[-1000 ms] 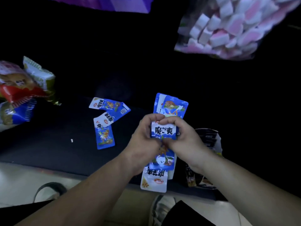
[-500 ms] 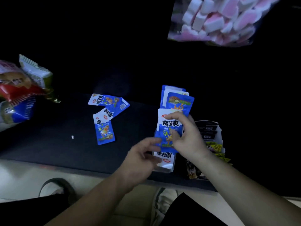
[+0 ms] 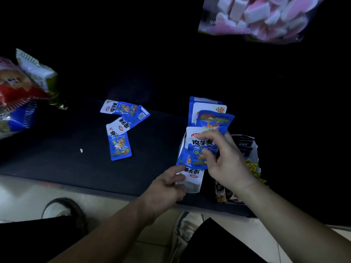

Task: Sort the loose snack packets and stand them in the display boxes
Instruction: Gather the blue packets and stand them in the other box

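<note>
Blue packet (image 3: 201,149) pinched in right hand (image 3: 228,164) fingers (image 3: 206,138), left hand (image 3: 163,188) fingers (image 3: 176,168) relaxed against display box (image 3: 191,111)

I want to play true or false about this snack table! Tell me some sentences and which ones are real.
1. Three blue packets lie loose on the dark table. True.
2. The right hand pinches a blue-and-white packet at the display box. True.
3. The bag of pink and white sweets is in among the loose packets. False: it is at the top right, far from them.
4. The box next to the display box is red. False: it is a black box.
</note>
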The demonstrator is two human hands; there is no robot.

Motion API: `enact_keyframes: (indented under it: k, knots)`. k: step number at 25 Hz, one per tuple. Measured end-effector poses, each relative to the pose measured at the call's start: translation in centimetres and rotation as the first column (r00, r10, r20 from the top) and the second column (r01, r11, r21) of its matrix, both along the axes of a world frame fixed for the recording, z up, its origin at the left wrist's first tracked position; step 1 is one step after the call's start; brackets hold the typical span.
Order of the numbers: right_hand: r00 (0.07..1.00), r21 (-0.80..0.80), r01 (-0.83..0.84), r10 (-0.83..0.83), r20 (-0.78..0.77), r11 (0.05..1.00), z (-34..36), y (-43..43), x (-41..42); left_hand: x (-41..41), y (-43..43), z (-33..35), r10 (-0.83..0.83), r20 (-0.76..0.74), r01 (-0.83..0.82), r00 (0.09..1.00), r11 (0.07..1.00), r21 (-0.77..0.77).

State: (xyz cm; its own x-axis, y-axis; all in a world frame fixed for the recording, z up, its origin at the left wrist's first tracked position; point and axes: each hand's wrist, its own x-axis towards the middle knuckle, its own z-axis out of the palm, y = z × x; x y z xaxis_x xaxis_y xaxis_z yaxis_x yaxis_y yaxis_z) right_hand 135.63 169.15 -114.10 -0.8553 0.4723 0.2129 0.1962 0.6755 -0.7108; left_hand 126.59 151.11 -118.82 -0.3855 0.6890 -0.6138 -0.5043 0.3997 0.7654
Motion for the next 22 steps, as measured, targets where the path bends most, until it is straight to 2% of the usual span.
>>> enact_keyframes:
  k: [4, 7, 8, 11, 14, 16, 18, 20, 22]
  knots:
    - [0.994, 0.008, 0.048, -0.049, 0.099, 0.999, -2.1, 0.1, 0.8, 0.0, 0.0, -0.9, 0.014, 0.077, -0.017, 0.997, 0.999, 0.029]
    - [0.994, -0.019, 0.038, -0.036, 0.099, 0.999, -1.9, -0.1, 0.3, 0.0, 0.4, -0.6, -0.039, 0.095, 0.037, 0.995, 0.999, 0.021]
    - [0.996, -0.031, 0.008, -0.005, 0.09, 0.999, -1.7, -0.4, 0.1, -0.1, 0.6, -0.4, -0.083, 0.059, 0.082, 0.995, 0.997, 0.011]
    - [0.995, -0.058, -0.012, 0.018, 0.099, 0.998, -1.6, -0.6, 0.2, -0.4, 1.4, 0.7, -0.268, -0.176, 0.259, 0.947, 0.963, -0.071]
    - [0.977, 0.02, 0.006, -0.01, 0.213, 1.0, -2.6, 0.0, 0.9, -0.5, 1.6, 1.4, -0.282, -0.261, 0.264, 0.923, 0.959, -0.102]
    - [0.964, 0.168, -0.018, -0.027, 0.264, 0.986, -3.3, 0.0, 0.9, -0.1, 1.3, 1.3, -0.183, -0.253, 0.172, 0.95, 0.983, -0.063]
    - [0.956, 0.303, -0.052, -0.041, 0.292, 0.951, -3.7, -0.5, 0.4, 0.2, 0.9, 0.8, 0.053, -0.253, -0.064, 0.966, 0.997, -0.034]
    - [0.949, 0.367, -0.049, -0.071, 0.308, 0.929, -3.9, -0.9, 0.1, -0.2, 0.8, -0.1, 0.237, -0.35, -0.271, 0.906, 0.961, -0.05]
    - [0.945, 0.392, -0.047, -0.087, 0.316, 0.919, -3.9, -1.1, 0.2, -0.9, 0.9, -0.3, 0.263, -0.36, -0.305, 0.895, 0.95, -0.064]
